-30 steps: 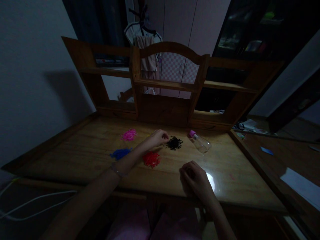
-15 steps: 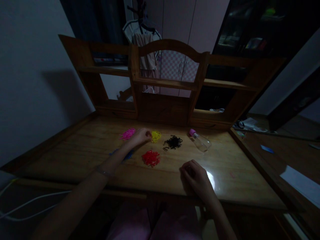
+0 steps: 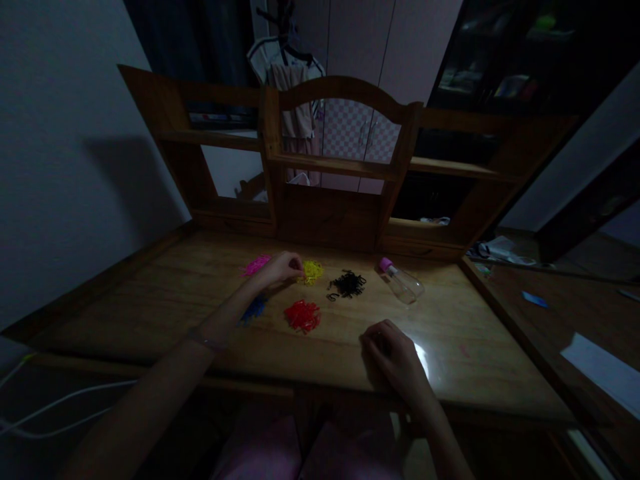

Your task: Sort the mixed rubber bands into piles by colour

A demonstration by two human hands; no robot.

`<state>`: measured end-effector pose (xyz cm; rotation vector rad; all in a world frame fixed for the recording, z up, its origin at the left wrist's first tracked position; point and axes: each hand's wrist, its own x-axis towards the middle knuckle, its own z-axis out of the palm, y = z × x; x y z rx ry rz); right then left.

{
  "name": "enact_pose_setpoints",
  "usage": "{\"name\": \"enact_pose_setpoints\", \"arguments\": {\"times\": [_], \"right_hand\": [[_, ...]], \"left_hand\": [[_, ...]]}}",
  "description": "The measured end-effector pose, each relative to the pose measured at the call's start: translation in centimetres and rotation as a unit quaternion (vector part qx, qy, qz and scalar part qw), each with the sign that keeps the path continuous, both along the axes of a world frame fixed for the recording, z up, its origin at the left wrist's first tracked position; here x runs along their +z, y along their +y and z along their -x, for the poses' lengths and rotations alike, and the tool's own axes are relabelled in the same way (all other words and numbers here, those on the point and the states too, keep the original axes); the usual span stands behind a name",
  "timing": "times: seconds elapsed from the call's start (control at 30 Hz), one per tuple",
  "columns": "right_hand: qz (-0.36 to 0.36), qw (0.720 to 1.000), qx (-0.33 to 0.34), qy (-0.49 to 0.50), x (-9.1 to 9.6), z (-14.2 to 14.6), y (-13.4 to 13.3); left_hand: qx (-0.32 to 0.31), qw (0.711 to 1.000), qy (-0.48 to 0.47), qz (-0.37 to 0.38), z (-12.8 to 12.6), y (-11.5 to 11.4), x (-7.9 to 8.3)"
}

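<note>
My left hand (image 3: 286,267) reaches across the table with thumb and fingers pinched at the near left edge of a pile of yellow rubber bands (image 3: 313,272); whatever is between the fingertips is too small to make out. Partly behind that hand and forearm lie pink rubber bands (image 3: 255,265) and blue rubber bands (image 3: 255,309). Red rubber bands (image 3: 303,316) form a heap nearer me, and black rubber bands (image 3: 350,284) lie to the right. My right hand (image 3: 393,347) rests on the tabletop, fingers curled in a loose fist, nothing visible in them.
A clear bottle with a pink cap (image 3: 404,285) lies on its side right of the black pile. Wooden shelving (image 3: 330,170) rises along the table's back edge. On the lower surface at right are a white sheet (image 3: 600,367) and a blue card (image 3: 534,299).
My left hand has shifted slightly up and its forearm has moved off the blue pile, showing more of it. My right hand stays in place.
</note>
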<state>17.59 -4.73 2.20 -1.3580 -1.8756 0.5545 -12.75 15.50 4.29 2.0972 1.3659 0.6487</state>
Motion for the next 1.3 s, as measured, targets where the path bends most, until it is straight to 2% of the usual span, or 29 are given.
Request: {"name": "enact_pose_setpoints", "arguments": {"times": [0.23,0.37,0.47,0.57,0.63,0.7,0.77,0.83,0.9,0.97,1.03,1.17,1.23,1.3], "right_hand": [[0.003,1.000,0.000,-0.004,0.1,0.0,-0.1],[0.006,1.000,0.000,-0.010,0.3,0.0,-0.1],[0.005,1.000,-0.001,-0.013,0.2,0.0,0.0],[0.007,1.000,-0.001,-0.012,-0.1,0.0,0.0],[0.012,1.000,-0.004,-0.008,-0.1,0.1,0.0],[0.023,1.000,-0.008,0.004,0.0,0.1,0.0],[0.050,0.998,-0.015,0.038,0.3,-0.1,0.0],[0.092,0.990,-0.028,0.099,0.7,-0.4,0.0],[0.131,0.978,-0.048,0.157,0.9,-1.0,-0.3],[0.145,0.970,-0.078,0.180,0.9,-1.9,-0.7],[0.136,0.970,-0.121,0.162,0.8,-3.0,-1.2],[0.078,0.973,-0.212,0.054,0.0,-6.0,-1.8],[0.062,0.974,-0.217,0.006,-0.4,-7.1,-1.8],[0.064,0.978,-0.195,-0.023,-0.7,-7.6,-1.5]], "left_hand": [[0.015,0.996,-0.073,0.048,1.1,-2.2,3.4],[0.024,0.996,-0.067,0.054,4.2,-3.9,4.3],[0.043,0.996,-0.063,0.037,8.1,-4.7,3.8],[0.127,0.991,-0.037,-0.004,11.4,-4.6,2.3],[0.172,0.985,-0.026,-0.018,12.3,-4.1,1.1],[0.206,0.978,-0.028,-0.015,12.1,-3.6,0.0],[0.229,0.972,-0.038,-0.025,11.0,-3.4,-0.6],[0.224,0.971,-0.054,-0.059,9.2,-3.9,-0.7],[0.194,0.973,-0.071,-0.102,6.9,-5.5,-0.3],[0.158,0.974,-0.085,-0.137,4.0,-8.0,0.2],[0.127,0.975,-0.090,-0.158,0.6,-11.3,0.4],[0.028,0.990,-0.106,-0.091,-6.9,-17.2,-0.8],[-0.001,0.991,-0.116,-0.070,-10.3,-18.6,-1.9],[0.007,0.993,-0.105,-0.056,-12.8,-19.0,-2.9]]}}
